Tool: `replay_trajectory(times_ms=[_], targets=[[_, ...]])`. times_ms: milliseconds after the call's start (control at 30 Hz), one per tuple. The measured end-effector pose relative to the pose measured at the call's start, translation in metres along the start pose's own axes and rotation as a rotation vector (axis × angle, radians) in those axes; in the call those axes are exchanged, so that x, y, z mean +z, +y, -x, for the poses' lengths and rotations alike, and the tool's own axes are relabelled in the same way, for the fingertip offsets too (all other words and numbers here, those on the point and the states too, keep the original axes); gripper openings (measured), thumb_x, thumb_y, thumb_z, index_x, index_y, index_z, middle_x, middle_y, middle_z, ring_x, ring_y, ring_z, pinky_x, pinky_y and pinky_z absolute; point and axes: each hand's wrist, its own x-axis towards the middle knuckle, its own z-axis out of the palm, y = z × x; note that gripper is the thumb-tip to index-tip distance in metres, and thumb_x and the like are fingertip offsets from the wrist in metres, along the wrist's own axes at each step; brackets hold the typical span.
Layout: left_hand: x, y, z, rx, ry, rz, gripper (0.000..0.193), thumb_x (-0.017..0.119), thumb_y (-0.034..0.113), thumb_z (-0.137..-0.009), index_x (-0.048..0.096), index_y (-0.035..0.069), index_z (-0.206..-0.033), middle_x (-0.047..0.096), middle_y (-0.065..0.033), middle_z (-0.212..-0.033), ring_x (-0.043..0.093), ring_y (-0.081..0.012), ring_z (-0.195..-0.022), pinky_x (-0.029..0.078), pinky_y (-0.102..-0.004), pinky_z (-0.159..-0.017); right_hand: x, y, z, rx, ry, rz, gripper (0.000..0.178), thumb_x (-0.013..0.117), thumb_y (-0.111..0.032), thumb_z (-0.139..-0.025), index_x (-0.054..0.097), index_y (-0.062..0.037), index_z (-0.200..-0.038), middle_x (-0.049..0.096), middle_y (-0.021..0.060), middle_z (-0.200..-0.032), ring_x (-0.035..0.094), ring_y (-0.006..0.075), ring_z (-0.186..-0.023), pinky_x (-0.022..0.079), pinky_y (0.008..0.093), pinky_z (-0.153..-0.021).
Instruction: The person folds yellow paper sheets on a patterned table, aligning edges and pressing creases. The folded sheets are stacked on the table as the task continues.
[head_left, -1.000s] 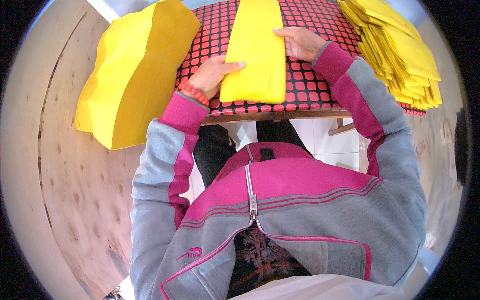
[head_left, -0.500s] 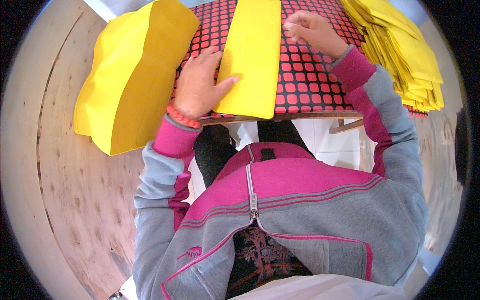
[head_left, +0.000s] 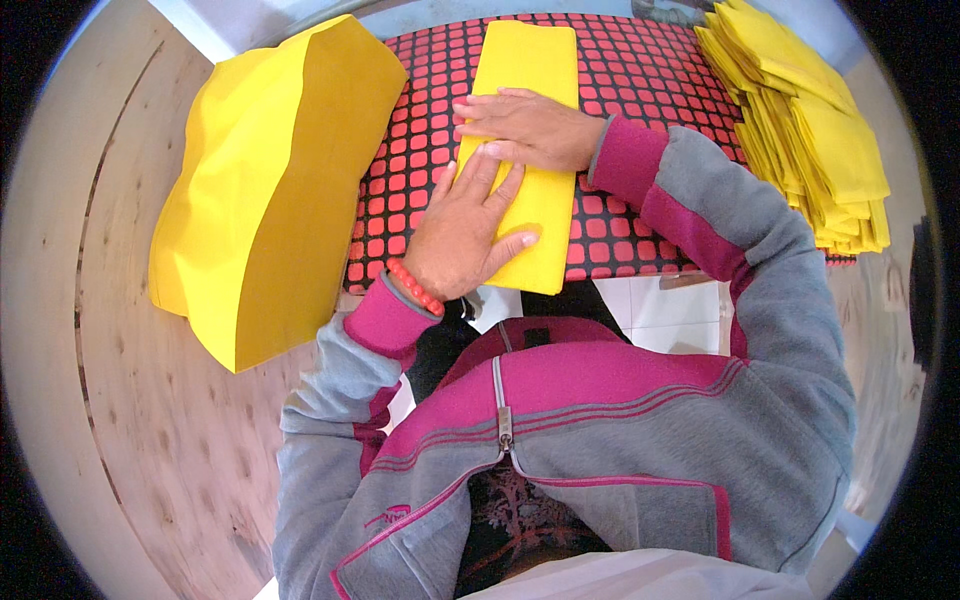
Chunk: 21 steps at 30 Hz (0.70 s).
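Observation:
A folded yellow fabric strip [head_left: 528,60] lies lengthwise on the red-and-black checked tabletop [head_left: 630,90], its near end reaching the front edge. My left hand [head_left: 465,225] rests on its left side with fingers spread, a red bead bracelet at the wrist. Across the strip's middle lies my right hand [head_left: 530,128], flat, its fingers pointing left just above the left fingertips. Both hands press on the cloth and neither grips it. Part of the strip is hidden under them.
To the left, large yellow fabric sheets [head_left: 270,200] with a wavy fold overhang the table. A stack of folded yellow pieces [head_left: 820,140] sits at the right end. A wooden board surface [head_left: 180,430] extends along the left.
My right hand has come left and down from beside the strip onto its middle, flattening out. My left hand has shifted right onto the strip. Table and cloth appear lower in view.

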Motion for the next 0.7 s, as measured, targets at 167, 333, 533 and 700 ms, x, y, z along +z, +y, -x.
replay_trajectory(times_ms=[167,333,533,700], targets=[[-0.005,0.014,0.009,-0.034,-0.023,0.016,0.079,0.057,0.054,-0.092,0.038,0.002,-0.15,0.03,-0.0263,-0.155,0.026,-0.0392,-0.147,0.02,-0.0534,-0.118,-0.01,0.03,-0.005,0.039,-0.026,0.036,0.052,0.036,-0.041,-0.105,0.047,-0.0147,-0.148,0.037,0.0099,-0.158,0.029,0.0277,-0.148,0.023,0.0514,-0.118],[-0.018,0.025,0.017,0.0,-0.132,0.062,0.087,0.062,0.053,-0.087,0.033,0.004,-0.153,0.026,-0.0241,-0.159,0.025,-0.0391,-0.148,0.018,-0.0541,-0.119,-0.01,0.073,-0.012,0.152,-0.035,0.087,0.052,0.035,-0.039,-0.106,0.045,-0.0122,-0.149,0.037,0.0081,-0.159,0.027,0.0258,-0.149,0.019,0.0477,-0.121],[-0.026,0.027,0.02,0.045,-0.157,0.134,0.094,0.074,0.047,-0.078,0.034,0.006,-0.152,0.028,-0.0226,-0.159,0.029,-0.0386,-0.147,0.021,-0.0547,-0.118,-0.001,0.132,-0.019,0.216,0.173,0.224,0.052,0.035,-0.043,-0.105,0.054,-0.0081,-0.139,0.05,0.0133,-0.148,0.043,0.0288,-0.139,0.033,0.0418,-0.115],[-0.019,0.021,0.024,0.08,-0.107,0.115,0.09,0.078,0.034,-0.077,0.037,0.007,-0.151,0.032,-0.0199,-0.157,0.032,-0.0363,-0.146,0.027,-0.0522,-0.117,-0.005,0.167,-0.022,0.375,0.355,0.141,0.051,0.042,-0.043,-0.104,0.054,-0.006,-0.137,0.058,0.0171,-0.138,0.055,0.0352,-0.126,0.039,0.0437,-0.111]])
